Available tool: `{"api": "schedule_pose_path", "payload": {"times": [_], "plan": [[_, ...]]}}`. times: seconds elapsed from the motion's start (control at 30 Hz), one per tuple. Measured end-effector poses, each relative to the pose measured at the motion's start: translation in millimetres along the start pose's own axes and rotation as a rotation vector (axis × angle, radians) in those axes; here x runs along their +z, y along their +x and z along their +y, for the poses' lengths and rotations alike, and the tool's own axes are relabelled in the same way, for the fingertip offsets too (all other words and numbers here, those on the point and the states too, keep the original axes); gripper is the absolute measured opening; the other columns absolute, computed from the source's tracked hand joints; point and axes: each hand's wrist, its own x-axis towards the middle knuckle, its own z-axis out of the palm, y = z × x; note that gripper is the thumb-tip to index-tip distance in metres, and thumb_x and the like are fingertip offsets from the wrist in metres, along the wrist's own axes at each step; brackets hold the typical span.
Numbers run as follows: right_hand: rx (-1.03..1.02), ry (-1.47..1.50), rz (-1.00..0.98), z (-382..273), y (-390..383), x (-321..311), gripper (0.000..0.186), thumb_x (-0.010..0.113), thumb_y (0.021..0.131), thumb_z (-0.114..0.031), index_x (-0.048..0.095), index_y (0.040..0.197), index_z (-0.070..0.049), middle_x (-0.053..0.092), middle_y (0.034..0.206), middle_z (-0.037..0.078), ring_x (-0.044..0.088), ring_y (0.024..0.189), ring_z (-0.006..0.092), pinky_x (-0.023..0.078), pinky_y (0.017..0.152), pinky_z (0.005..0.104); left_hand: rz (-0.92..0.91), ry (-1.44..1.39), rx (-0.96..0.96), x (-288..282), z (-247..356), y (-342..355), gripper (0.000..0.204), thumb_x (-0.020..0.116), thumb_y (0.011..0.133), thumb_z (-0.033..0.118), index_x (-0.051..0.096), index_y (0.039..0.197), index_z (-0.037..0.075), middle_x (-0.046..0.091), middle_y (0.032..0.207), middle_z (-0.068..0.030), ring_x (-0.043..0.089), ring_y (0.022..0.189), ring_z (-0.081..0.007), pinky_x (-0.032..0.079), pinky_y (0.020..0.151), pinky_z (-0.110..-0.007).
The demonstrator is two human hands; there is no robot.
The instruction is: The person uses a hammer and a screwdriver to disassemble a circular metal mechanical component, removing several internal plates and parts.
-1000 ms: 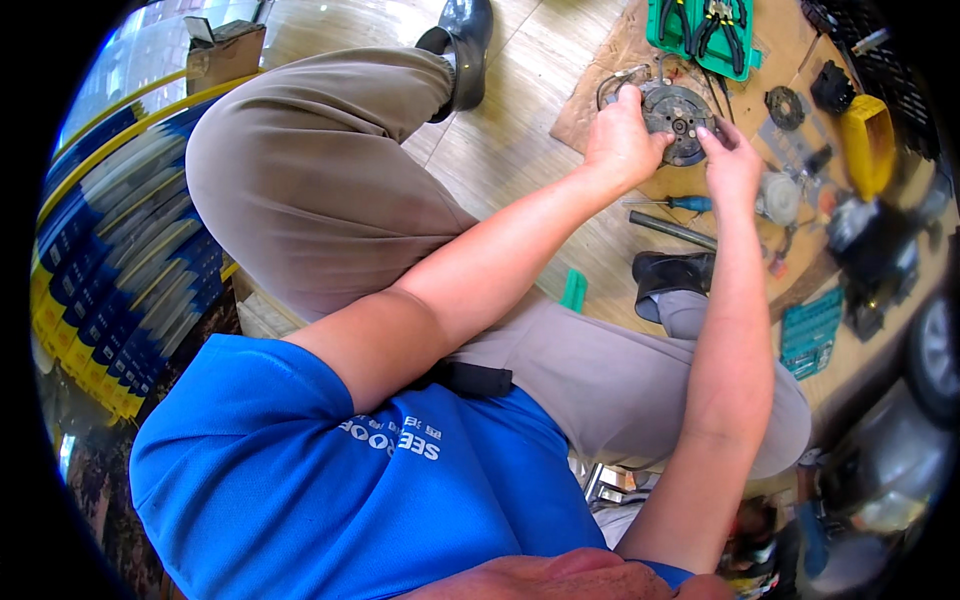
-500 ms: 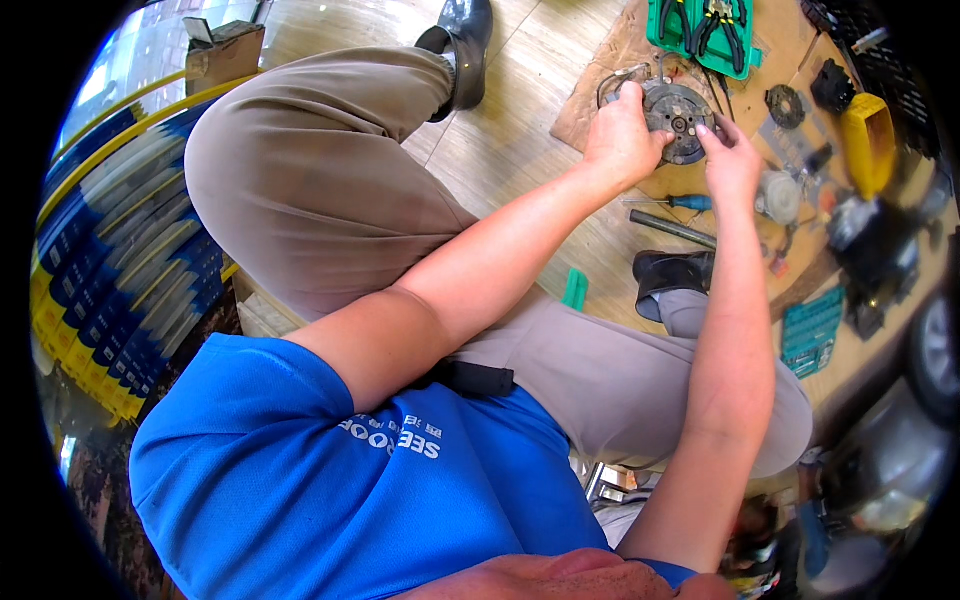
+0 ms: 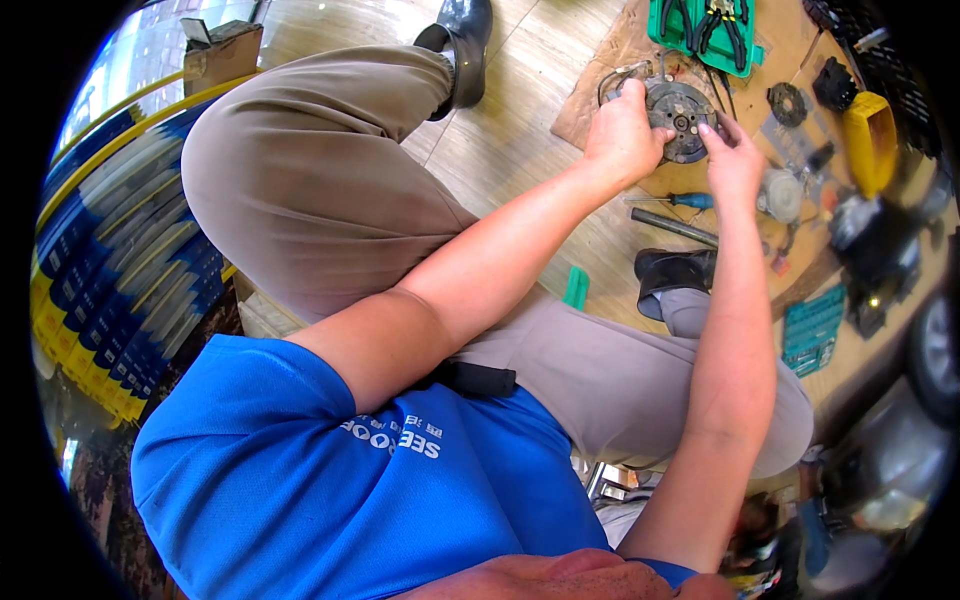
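Note:
A round, dark metal disc with a hub in its middle (image 3: 684, 124), like a pulley or clutch plate, is held over the cardboard between both hands. My left hand (image 3: 622, 136) grips its left edge, the thumb lying across the lower face. At the right rim, my right hand (image 3: 734, 158) has its thumb on the face and its fingers curled behind the edge. A thin cable (image 3: 622, 78) loops out beside the disc at the upper left. What lies beneath the disc is hidden.
Cardboard (image 3: 578, 112) covers the floor there. Around lie a green plier case (image 3: 741, 62), a blue-handled screwdriver (image 3: 690, 200), a metal bar (image 3: 676, 227), a dark ring part (image 3: 787, 104), a yellow housing (image 3: 868, 145) and a teal socket case (image 3: 812, 332). My shoe (image 3: 668, 277) is close by.
Hardly anything differs. Both hands keep their hold on the disc, and my right thumb has shifted very slightly at its rim.

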Motion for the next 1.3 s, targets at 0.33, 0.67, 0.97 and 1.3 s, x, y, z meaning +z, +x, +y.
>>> {"api": "schedule_pose_path", "payload": {"times": [0.33, 0.67, 0.97, 1.3], "plan": [[-0.009, -0.030, -0.020, 6.4, 5.1, -1.7, 0.043, 0.078, 0.077, -0.012, 0.064, 0.114, 0.004, 0.068, 0.086, 0.006, 0.058, 0.074, 0.0101, 0.049, 0.069, 0.0258, -0.002, 0.010, 0.014, 0.9, -0.1, 1.3, 0.060, 0.081, 0.070, 0.025, 0.049, 0.113, -0.001, 0.064, 0.101, -0.0253, 0.063, 0.097, -0.0400, 0.051, 0.083, -0.045], [-0.009, -0.213, 0.013, 12.7, 11.6, -0.5, 0.054, 0.079, 0.076, -0.027, 0.062, 0.115, 0.007, 0.070, 0.092, 0.015, 0.064, 0.079, 0.0168, 0.051, 0.075, 0.0301, 0.053, 0.034, 0.053, 0.6, -7.4, 13.5, 0.054, 0.079, 0.072, 0.032, 0.058, 0.107, -0.002, 0.067, 0.095, -0.0234, 0.065, 0.092, -0.0374, 0.051, 0.081, -0.044], [0.136, -0.273, 0.004, -3.7, -0.8, 0.4, 0.056, 0.076, 0.080, -0.032, 0.061, 0.116, 0.007, 0.069, 0.102, 0.021, 0.067, 0.092, 0.0219, 0.050, 0.083, 0.0312, 0.033, -0.005, 0.095, 4.8, -13.9, 18.0, 0.049, 0.081, 0.070, 0.030, 0.066, 0.106, 0.001, 0.068, 0.096, -0.0208, 0.066, 0.092, -0.0342, 0.052, 0.080, -0.040], [0.130, -0.150, -0.017, 7.3, 1.4, 0.6, 0.055, 0.074, 0.082, -0.032, 0.060, 0.120, 0.004, 0.068, 0.107, 0.021, 0.066, 0.093, 0.0221, 0.049, 0.085, 0.0310, -0.027, 0.029, 0.014, -2.3, -4.4, 21.5, 0.053, 0.083, 0.068, 0.030, 0.064, 0.110, 0.003, 0.068, 0.100, -0.0186, 0.065, 0.096, -0.0320, 0.051, 0.083, -0.039]]}}
